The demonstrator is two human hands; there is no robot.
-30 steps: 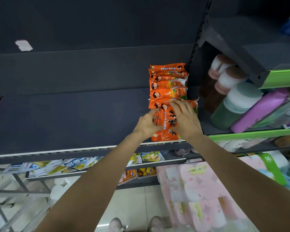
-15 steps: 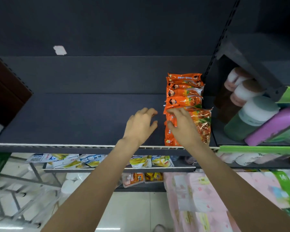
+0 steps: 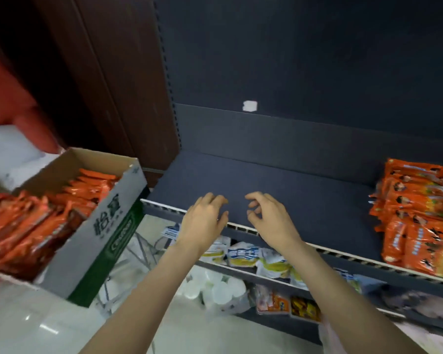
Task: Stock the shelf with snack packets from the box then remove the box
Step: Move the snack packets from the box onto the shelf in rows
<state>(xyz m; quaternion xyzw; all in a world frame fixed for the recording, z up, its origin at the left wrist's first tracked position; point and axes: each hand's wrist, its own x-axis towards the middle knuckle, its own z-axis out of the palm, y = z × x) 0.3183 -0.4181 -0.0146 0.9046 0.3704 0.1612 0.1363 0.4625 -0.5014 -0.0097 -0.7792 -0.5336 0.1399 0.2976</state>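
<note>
An open cardboard box (image 3: 108, 226) with green print stands at the left, filled with several orange snack packets (image 3: 36, 221). A stack of the same orange packets (image 3: 417, 215) lies on the dark grey shelf (image 3: 279, 185) at its far right end. My left hand (image 3: 205, 221) and my right hand (image 3: 269, 215) hover side by side over the shelf's front edge, between box and stack. Both hold nothing, and their fingers hang loosely curled.
A brown upright panel (image 3: 118, 85) stands behind the box, left of the shelf. Lower shelves carry white-and-yellow packets (image 3: 243, 256) and small orange packs (image 3: 276, 302). White rolls (image 3: 218, 290) sit near the floor. A white sticker (image 3: 250, 106) marks the back wall.
Both hands have let go of the shelved stack and moved left along the shelf. The view swung left, which brings the box of packets into sight.
</note>
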